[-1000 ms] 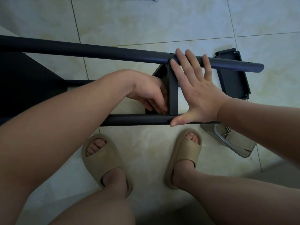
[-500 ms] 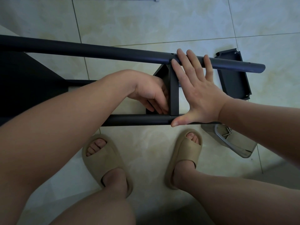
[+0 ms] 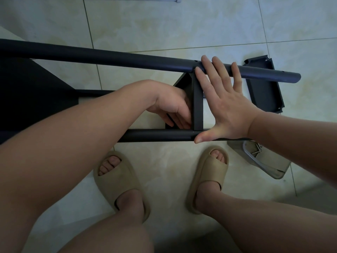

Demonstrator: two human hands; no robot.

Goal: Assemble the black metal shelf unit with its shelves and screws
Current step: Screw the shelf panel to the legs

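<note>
Black metal shelf unit (image 3: pixel 36 99) is lying on its side on the tiled floor (image 3: pixel 182 24), directly in front of the person's feet in beige slippers (image 3: pixel 118 179). Its far tube (image 3: pixel 127 58) and near tube (image 3: pixel 155 135) are running left to right, and a fitted shelf (image 3: pixel 198 106) is standing edge-on between them.

The right hand (image 3: pixel 224 106) is pressing flat against the right face of that shelf, spread wide. Its fingers (image 3: pixel 207 64) are lying straight over the far tube, and its thumb (image 3: pixel 202 137) is stretching along the near tube, so the hand is spanning the gap between the tubes.

The left hand (image 3: pixel 173 108) is reaching in from the left with the wrist bent sharply. Its fingers (image 3: pixel 179 121) are curling down beside the shelf's left face, near where it meets the near tube. The fingertips are partly hiding behind the shelf edge, so I cannot tell whether they are pinching anything.

A loose shelf (image 3: pixel 264 88) is lying on the floor beyond the right hand, partly under the far tube's end. A beige packet (image 3: pixel 264 161) with small metal pieces is sitting under the right forearm.
</note>
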